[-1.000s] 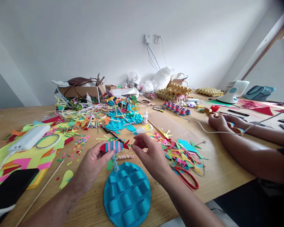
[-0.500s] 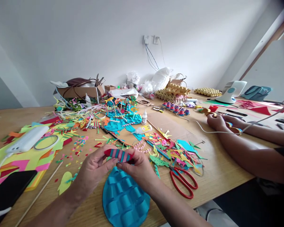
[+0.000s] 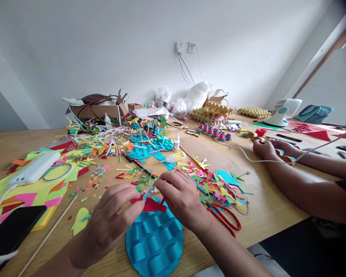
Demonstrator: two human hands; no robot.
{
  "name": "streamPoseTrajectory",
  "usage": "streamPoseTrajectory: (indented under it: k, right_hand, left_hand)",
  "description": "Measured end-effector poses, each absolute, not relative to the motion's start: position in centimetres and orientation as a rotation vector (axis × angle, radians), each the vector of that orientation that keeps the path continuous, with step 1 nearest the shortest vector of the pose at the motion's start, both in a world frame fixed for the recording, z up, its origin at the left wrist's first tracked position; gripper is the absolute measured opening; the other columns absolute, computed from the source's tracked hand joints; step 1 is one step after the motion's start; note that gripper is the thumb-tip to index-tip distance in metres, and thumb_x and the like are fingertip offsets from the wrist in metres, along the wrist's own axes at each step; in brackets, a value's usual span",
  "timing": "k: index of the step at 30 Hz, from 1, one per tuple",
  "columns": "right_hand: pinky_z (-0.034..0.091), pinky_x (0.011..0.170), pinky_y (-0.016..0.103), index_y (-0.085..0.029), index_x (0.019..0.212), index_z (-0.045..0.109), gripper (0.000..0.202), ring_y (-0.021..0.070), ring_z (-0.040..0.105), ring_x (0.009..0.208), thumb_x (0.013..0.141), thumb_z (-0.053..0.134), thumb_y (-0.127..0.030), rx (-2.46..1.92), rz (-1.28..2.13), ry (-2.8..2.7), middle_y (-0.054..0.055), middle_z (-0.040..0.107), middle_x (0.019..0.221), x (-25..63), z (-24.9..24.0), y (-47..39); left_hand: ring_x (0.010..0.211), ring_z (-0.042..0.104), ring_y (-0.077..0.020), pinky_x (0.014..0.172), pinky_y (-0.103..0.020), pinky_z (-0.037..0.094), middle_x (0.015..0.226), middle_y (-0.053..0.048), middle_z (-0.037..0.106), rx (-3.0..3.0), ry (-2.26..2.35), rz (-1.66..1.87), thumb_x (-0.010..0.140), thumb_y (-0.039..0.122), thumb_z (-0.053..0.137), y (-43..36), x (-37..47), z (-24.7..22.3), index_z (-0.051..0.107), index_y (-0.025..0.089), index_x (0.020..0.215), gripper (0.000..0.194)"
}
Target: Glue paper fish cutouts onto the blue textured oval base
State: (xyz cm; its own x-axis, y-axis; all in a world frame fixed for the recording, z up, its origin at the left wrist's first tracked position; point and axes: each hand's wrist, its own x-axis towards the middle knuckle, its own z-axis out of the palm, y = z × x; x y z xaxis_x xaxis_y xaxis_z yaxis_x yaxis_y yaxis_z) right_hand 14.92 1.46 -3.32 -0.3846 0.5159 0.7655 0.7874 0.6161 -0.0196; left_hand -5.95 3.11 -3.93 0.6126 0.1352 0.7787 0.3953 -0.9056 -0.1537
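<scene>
A red paper piece point(image 3: 153, 205) hangs between my hands, over the far edge of a blue oval point(image 3: 155, 242) with rows of curled paper strips. My left hand point(image 3: 113, 215) is closed, thumb and fingertips pinching the red piece and a pale blue strip point(image 3: 147, 194) at their left end. The fingers of my right hand point(image 3: 182, 200) are bent together at the right end of the strip, beside the red piece. Right of my right hand lie red-handled scissors point(image 3: 226, 218), partly covered by it.
Coloured paper scraps point(image 3: 216, 181) spread beyond my hands. Glue bottles point(image 3: 175, 157) lie and stand mid-table. At left are a white power bank point(image 3: 34, 168) and a black phone point(image 3: 15, 234). Another person's hands point(image 3: 263, 150) hold a yellow piece at right.
The striped side of the piece no longer shows; its plain red side does. My right hand has shifted right and up, its back now uppermost, and a pale blue strip shows between my hands.
</scene>
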Motion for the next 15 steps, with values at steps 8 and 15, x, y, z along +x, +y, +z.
streamPoseTrajectory:
  k: [8, 15]
  right_hand:
    - [0.038, 0.063, 0.025, -0.017, 0.082, 0.062, 0.023, 0.0129, 0.051, 0.069, 0.088, 0.041, -0.014, -1.062, -0.343, -2.059, 0.005, 0.062, 0.080, 14.44, -3.38, 1.13]
    - [0.042, 0.063, 0.023, -0.017, 0.080, 0.064, 0.013, 0.0129, 0.055, 0.072, 0.083, 0.051, -0.017, -1.055, 0.108, -1.975, 0.004, 0.062, 0.078, 14.01, -3.82, 1.28]
  left_hand:
    - [0.091, 0.054, -0.0176, 0.084, -0.033, 0.046, 0.088, -0.004, 0.059, -2.606, -0.453, -1.175, 0.081, 0.003, 0.049, 2.82, -5.98, -3.64, 0.057, 0.019, 0.090, 0.020]
    - [0.085, 0.060, -0.0171, 0.081, -0.033, 0.049, 0.084, -0.004, 0.064, -2.617, -0.451, -1.298, 0.078, 0.003, 0.052, 2.89, -5.60, -3.22, 0.054, 0.019, 0.087, 0.018]
